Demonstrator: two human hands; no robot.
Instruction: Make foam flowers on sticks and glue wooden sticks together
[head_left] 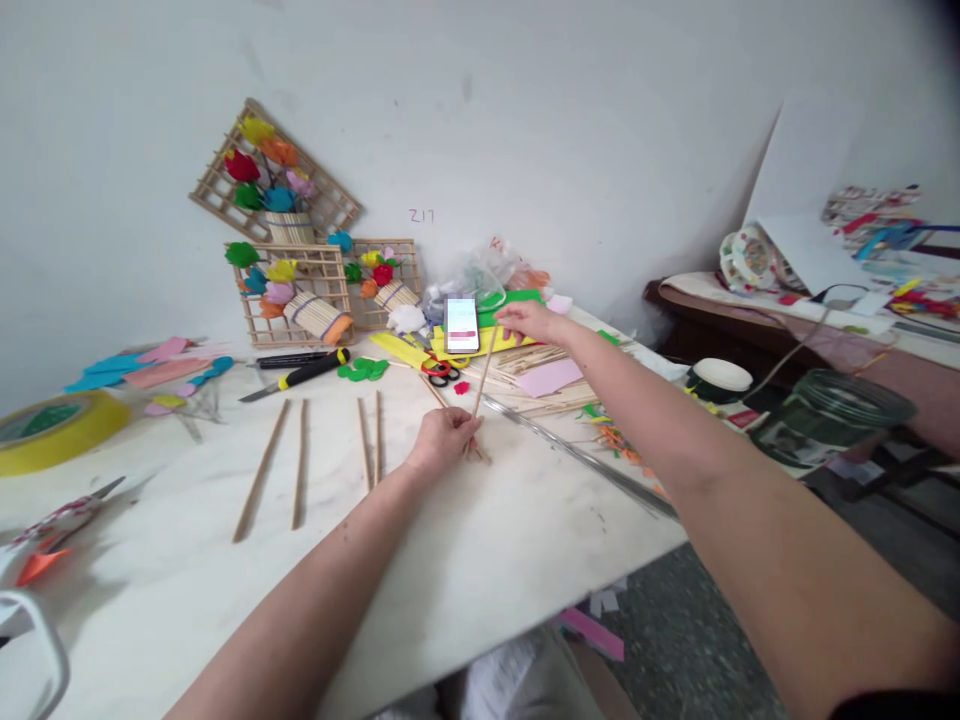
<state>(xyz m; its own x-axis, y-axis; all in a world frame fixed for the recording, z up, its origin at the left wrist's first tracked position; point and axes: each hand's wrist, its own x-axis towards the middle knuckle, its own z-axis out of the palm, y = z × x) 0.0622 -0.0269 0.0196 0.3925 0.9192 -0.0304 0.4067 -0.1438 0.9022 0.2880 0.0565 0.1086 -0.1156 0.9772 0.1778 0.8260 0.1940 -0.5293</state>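
My left hand [444,437] is closed around thin wooden sticks near the middle of the table, and their lower ends poke out below the fingers. One wooden stick [486,370] rises at a tilt from there. Its upper end is pinched by my right hand [526,321], which is raised above the heap of craft supplies. Left of my left hand several similar sticks [300,465] lie in two loose pairs on the white table [187,600]. Small scissors [441,372] and a small red paper piece [462,388] lie just beyond it.
Wooden lattice frames [292,290] with paper flowers lean on the wall. A phone [461,325] stands behind the hands. Silver wires [577,450] cross the right side. A utility knife [300,375], yellow tape roll [64,430] and glue gun [56,530] lie left. A glass jar [832,415] stands right.
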